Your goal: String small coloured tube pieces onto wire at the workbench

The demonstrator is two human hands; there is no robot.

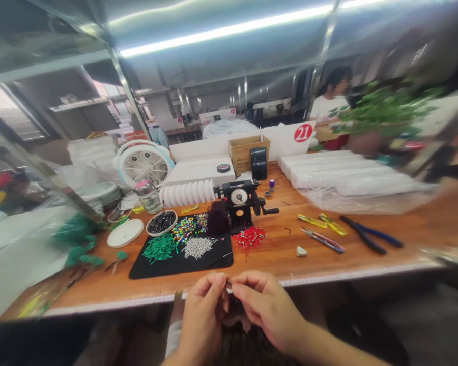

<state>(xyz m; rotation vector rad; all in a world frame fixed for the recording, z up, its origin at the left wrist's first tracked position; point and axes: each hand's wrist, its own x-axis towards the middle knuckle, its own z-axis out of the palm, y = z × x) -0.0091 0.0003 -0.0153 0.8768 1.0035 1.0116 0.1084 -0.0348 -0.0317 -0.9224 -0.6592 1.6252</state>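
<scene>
The left hand (pixel 204 307) and right hand (pixel 267 305) are facing each other, thumbs (pixel 216 291) pressing toward curled forefingers (pixel 250 277), fingertips (pixel 237 289) nearly meeting; the right forearm (pixel 328 344) is slanting in from lower right.

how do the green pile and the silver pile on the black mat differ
The green pile is made of long thin sticks, while the silver pile is made of shorter bits. In the picture, the green pile lies left of the silver pile. Both are loose heaps on the black mat.

Beads (pixel 183 230) on mat (pixel 148 269), pliers (pixel 364 233) right
</scene>
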